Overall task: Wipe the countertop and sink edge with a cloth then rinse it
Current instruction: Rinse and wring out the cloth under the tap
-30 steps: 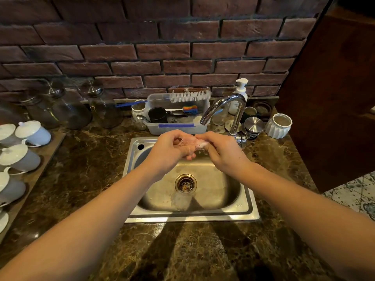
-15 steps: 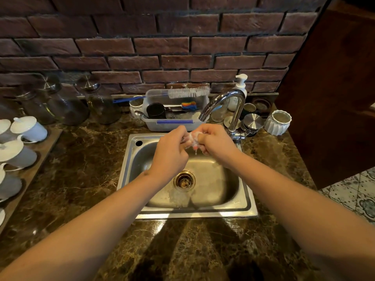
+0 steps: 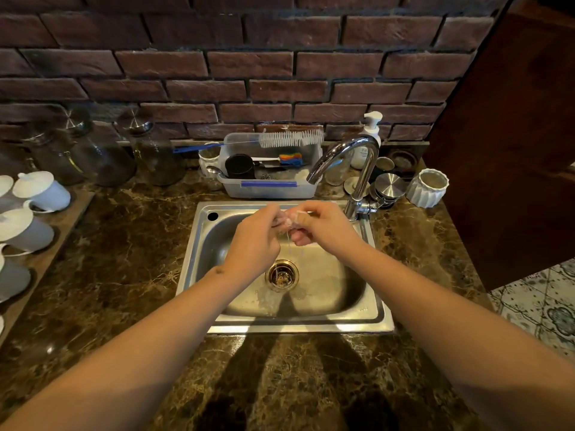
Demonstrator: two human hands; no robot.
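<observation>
A small, wet, pale pink cloth is bunched between both hands above the steel sink. My left hand grips its left end and my right hand grips its right end, fists close together. Thin drips of water fall from the cloth toward the drain. The chrome tap curves over the basin just behind my right hand; no stream is visible from its spout. Dark brown marble countertop surrounds the sink.
Behind the sink stands a plastic tub holding brushes and a black cup. A soap pump bottle, metal lids and a white ribbed pot sit right of the tap. Glass jars and white lidded cups line the left side.
Both hands have drawn closer together and lifted slightly toward the tap, twisting the cloth tighter. Water now drips from it. The camera has tilted a little.
</observation>
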